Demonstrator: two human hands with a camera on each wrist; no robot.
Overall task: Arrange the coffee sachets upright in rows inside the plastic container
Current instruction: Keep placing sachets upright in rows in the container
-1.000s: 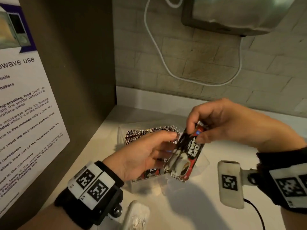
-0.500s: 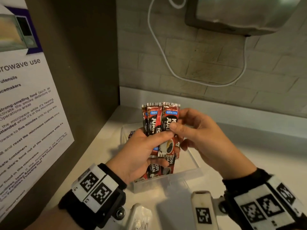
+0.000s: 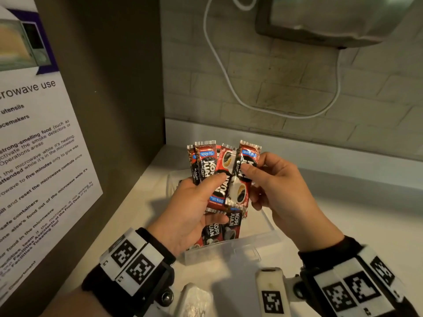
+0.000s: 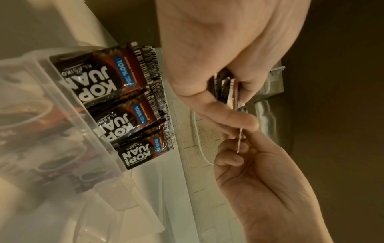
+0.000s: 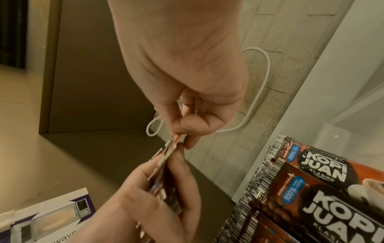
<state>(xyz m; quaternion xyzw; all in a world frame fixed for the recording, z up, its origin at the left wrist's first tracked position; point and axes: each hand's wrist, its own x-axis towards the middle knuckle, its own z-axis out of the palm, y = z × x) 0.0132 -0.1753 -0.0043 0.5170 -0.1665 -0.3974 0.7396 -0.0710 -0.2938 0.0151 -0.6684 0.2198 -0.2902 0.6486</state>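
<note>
Standing sachets [image 4: 116,102] filling container [image 3: 263,242]

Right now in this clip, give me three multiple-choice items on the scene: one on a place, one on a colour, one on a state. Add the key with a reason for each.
1. Where is the clear plastic container?
A. on the white counter, below the hands
B. on the wall
C. in the left hand

2. What colours are the held fan of coffee sachets?
A. green and yellow
B. red and black
C. plain white

3. What is the right hand doing?
A. lying flat on the counter
B. pinching one sachet of the fan
C. gripping the white cable

Key
1. A: the head view shows it resting on the white counter under both hands.
2. B: the wrappers are red and black, with white lettering.
3. B: thumb and fingers close on the rightmost sachet, while the left hand holds the rest.
</note>
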